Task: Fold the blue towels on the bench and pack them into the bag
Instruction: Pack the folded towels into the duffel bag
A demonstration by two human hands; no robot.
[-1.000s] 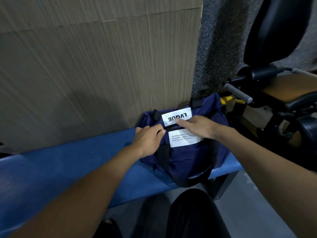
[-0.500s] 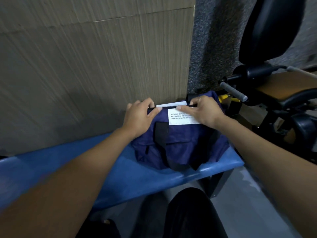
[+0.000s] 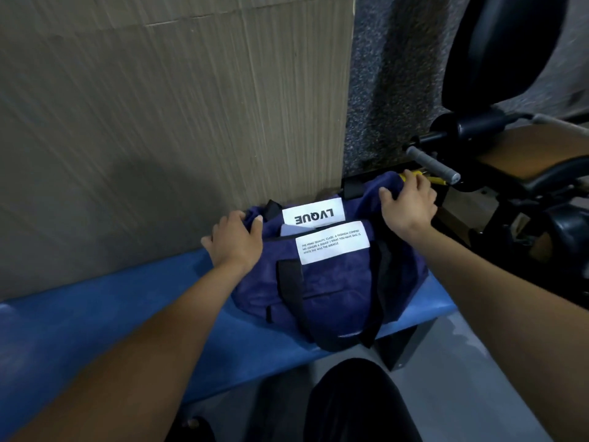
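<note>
A navy duffel bag (image 3: 331, 282) with black straps and two white printed labels sits on the right end of the blue bench (image 3: 95, 320), against the wall. Its top is parted, and a strip of light blue towel (image 3: 294, 230) shows in the opening. My left hand (image 3: 234, 242) grips the bag's left end, fingers curled over the fabric. At the right end of the bag, my right hand (image 3: 408, 204) holds the raised upper corner. No other towel lies on the bench.
A wood-grain wall panel (image 3: 175, 122) rises directly behind the bench. Black gym equipment with a grey handle (image 3: 433, 164) and a brown pad (image 3: 526, 154) crowds the right side, close to my right hand. My dark-clothed knee (image 3: 353, 400) is below the bench edge.
Both hands have moved apart from the middle of the bag's opening to its two ends. The opening now gapes, showing the upper label and the towel inside.
</note>
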